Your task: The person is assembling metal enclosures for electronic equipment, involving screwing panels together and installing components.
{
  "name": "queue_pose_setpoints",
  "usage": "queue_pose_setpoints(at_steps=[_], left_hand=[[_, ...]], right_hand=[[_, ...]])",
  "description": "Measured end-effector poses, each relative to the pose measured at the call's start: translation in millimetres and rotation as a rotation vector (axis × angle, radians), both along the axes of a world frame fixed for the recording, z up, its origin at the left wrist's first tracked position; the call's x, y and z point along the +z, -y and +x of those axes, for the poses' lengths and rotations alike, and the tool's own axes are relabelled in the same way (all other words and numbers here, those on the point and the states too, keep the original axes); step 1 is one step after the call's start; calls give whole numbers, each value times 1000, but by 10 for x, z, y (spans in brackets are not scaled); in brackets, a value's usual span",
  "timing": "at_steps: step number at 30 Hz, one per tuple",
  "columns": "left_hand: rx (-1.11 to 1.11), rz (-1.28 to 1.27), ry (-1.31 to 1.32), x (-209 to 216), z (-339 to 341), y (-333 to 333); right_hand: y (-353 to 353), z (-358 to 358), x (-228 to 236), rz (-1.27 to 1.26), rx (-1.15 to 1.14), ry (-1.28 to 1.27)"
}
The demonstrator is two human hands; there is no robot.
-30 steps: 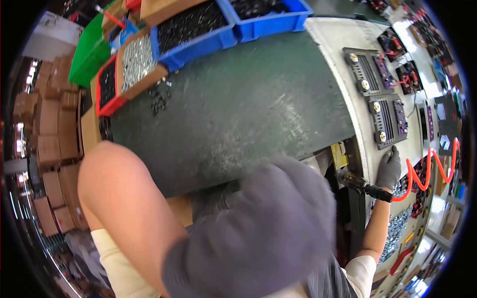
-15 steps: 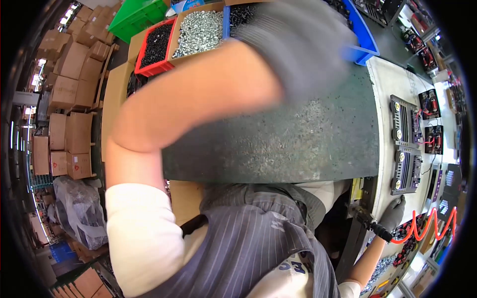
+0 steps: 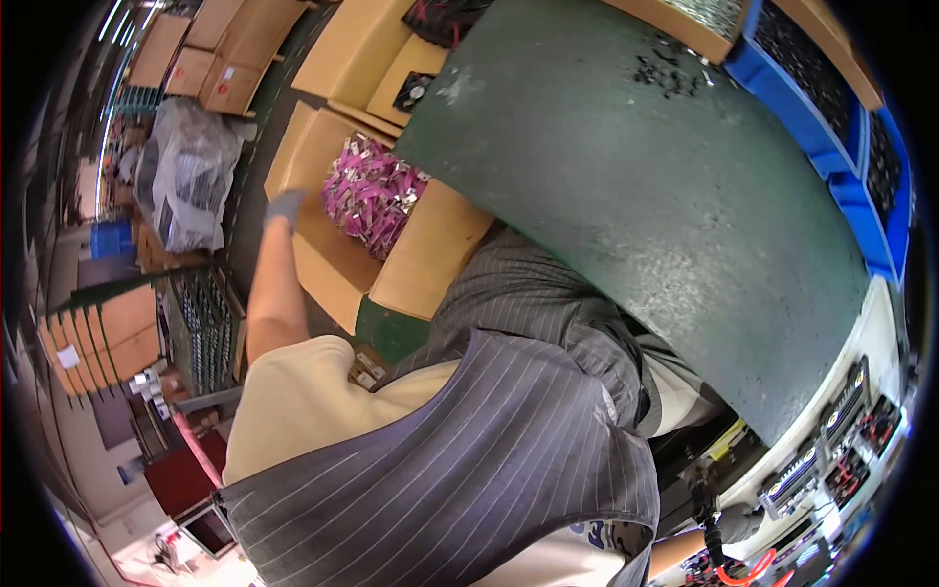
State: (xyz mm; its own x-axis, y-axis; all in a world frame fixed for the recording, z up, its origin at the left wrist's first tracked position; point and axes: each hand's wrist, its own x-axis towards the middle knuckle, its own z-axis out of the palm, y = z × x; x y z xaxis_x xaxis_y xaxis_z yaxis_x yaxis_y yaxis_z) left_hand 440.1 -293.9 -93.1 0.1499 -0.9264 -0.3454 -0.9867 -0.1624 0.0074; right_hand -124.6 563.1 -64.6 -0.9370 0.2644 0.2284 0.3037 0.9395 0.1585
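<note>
My left hand (image 3: 285, 207), in a grey glove, is at the left flap of an open cardboard box (image 3: 411, 277). Its fingers are too small and blurred to read, and I see nothing held in it. Inside the box lies a heap of purple ribbon-like pieces with silvery ends (image 3: 372, 196). Far off at the lower right, my right hand (image 3: 740, 523), also gloved in grey, is at the white bench (image 3: 782, 465). Close to it are a black finned module (image 3: 790, 481) and a black hand tool (image 3: 704, 504) with a red coiled hose. The right fingers are unclear.
A dark green worktop (image 3: 626, 186) stretches across the upper right, with small black screws (image 3: 665, 73) scattered on it. Blue bins (image 3: 797, 88) line its far right edge. Another cardboard box (image 3: 342, 54) holds a small black fan (image 3: 415, 91). A plastic-wrapped bundle (image 3: 191, 176) stands at the left.
My left arm has swung from above the screw bins down and left to the cardboard box. The view has turned left, bringing the purple pieces into sight. My right hand stays by the white bench.
</note>
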Motion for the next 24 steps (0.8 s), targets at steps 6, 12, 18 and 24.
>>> queue_pose_setpoints(at_steps=[6, 12, 18, 24], left_hand=[[-3, 124, -81, -738, -480, -997], [-152, -34, 5, -703, -927, -485], [-100, -80, 189, -874, -736, -47], [-373, -33, 152, -1099, -946, 280]], right_hand=[[187, 108, 118, -72, 40, -104], [-145, 203, 279, -5, 226, -265], [352, 532, 866, 24, 334, -340], [920, 854, 1376, -41, 445, -393]])
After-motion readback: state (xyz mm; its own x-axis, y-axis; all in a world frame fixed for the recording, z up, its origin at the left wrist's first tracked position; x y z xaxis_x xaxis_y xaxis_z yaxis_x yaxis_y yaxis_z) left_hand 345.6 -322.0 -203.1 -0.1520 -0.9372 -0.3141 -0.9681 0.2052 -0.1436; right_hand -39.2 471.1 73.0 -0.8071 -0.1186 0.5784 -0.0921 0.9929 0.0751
